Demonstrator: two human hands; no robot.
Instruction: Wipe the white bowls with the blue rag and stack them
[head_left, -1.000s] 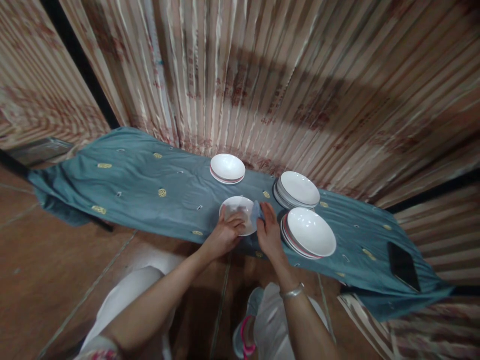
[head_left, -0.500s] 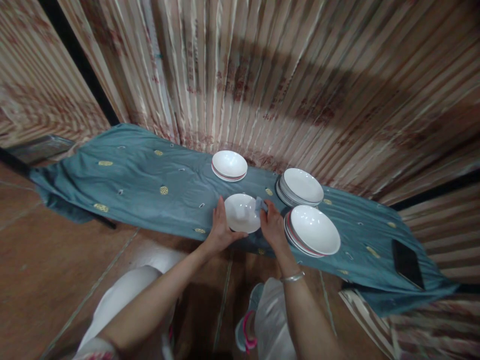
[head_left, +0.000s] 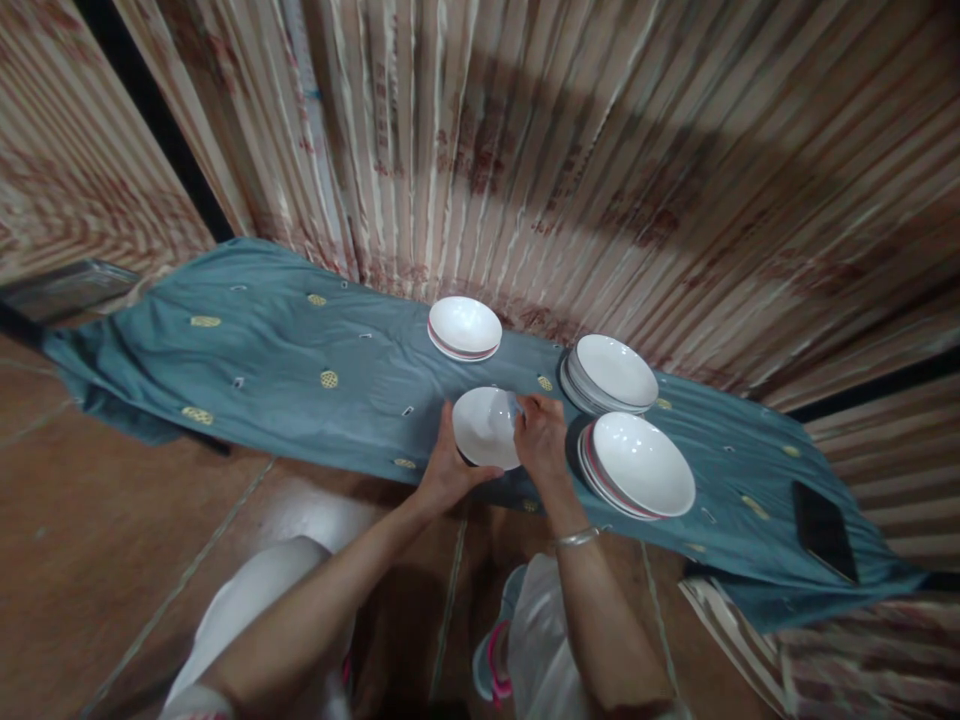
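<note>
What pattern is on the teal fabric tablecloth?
The tablecloth has yellow pineapple-like motifs and pale marks, clearest in the head view.

Black smartphone (head_left: 825, 530) laid near right end of pineapple-print tablecloth (head_left: 270, 350); pleated floral curtain (head_left: 412, 150) hung behind.

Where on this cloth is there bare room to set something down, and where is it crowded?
Widest bare patch: the teal patterned cloth left of the small white bowl stack and the left hand. Another lies between the front-right white bowl stack and the black rectangular phone. Crowded: around the right hand, between the round white bowl and that stack.
</note>
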